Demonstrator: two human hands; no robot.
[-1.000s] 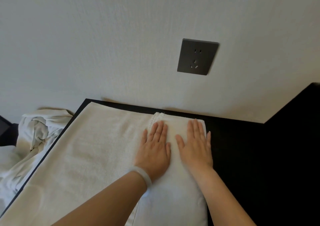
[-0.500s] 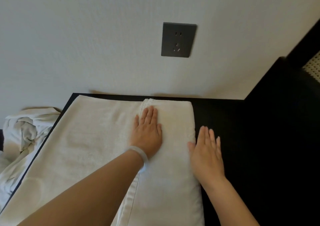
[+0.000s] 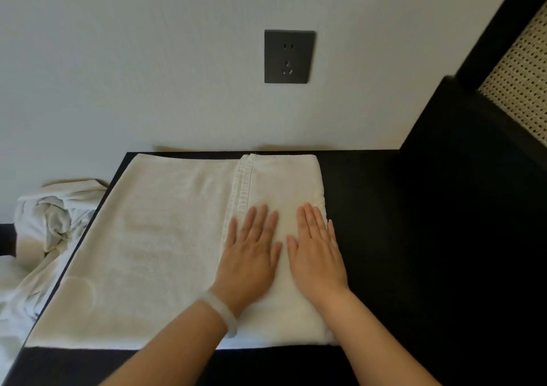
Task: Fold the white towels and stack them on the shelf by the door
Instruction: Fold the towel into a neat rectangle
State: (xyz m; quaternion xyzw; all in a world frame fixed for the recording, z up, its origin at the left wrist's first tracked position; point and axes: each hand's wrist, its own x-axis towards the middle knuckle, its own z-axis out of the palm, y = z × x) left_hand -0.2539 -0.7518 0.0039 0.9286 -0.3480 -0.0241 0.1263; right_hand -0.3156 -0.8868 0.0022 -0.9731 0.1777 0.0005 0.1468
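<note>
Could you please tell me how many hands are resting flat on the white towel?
2: left hand beside the hemmed edge, right hand at the right fold of the towel.

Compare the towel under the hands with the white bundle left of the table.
The towel lies flat on the black table, one side folded over; the bundle is crumpled in a heap. The towel has the left hand and right hand pressing flat on its folded part; nothing touches the bundle, which sits beyond the table's left edge. Both are white fabric.
</note>
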